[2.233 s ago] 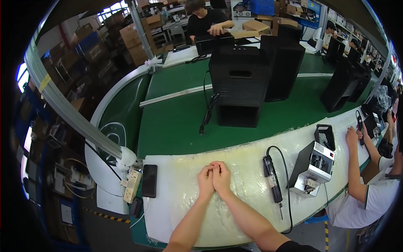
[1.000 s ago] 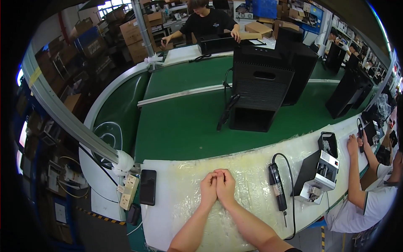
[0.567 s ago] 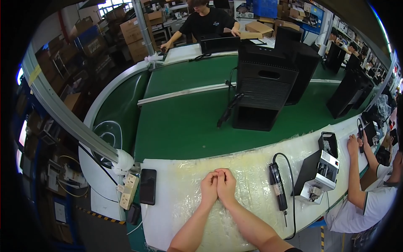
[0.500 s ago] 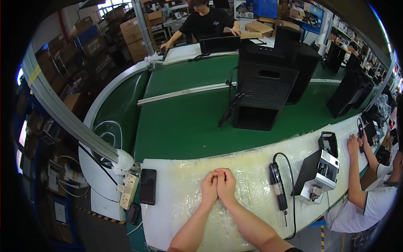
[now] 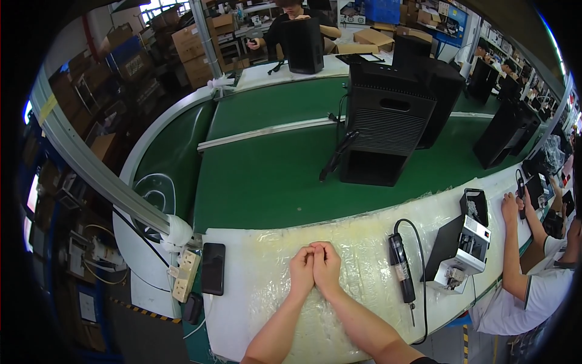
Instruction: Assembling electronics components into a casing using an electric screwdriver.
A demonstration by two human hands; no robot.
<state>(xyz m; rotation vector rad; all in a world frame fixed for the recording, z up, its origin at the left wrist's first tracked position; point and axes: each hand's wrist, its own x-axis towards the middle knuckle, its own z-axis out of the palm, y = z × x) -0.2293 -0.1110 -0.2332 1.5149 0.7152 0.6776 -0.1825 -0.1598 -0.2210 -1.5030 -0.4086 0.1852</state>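
My left hand (image 5: 302, 270) and my right hand (image 5: 327, 268) rest together on the plastic-covered white bench (image 5: 254, 309). Both are closed, their curled fingers meeting at the tips, and no object shows in or between them. To the right of my hands lies a black electric screwdriver (image 5: 401, 270) with its bit toward me and its cord looping beside it. A black phone (image 5: 213, 269) lies flat to their left.
A green conveyor (image 5: 267, 188) beyond the bench carries a tall black cabinet (image 5: 388, 127) with a dangling cord. A screw feeder (image 5: 464, 252) and a black bin (image 5: 473, 207) stand at right. A power strip (image 5: 186, 276) sits at left. Co-workers occupy the far side and right.
My hands stay where they were. Across the conveyor, the co-worker has tipped a black cabinet upright. The black cabinet on the near conveyor has shifted slightly right.
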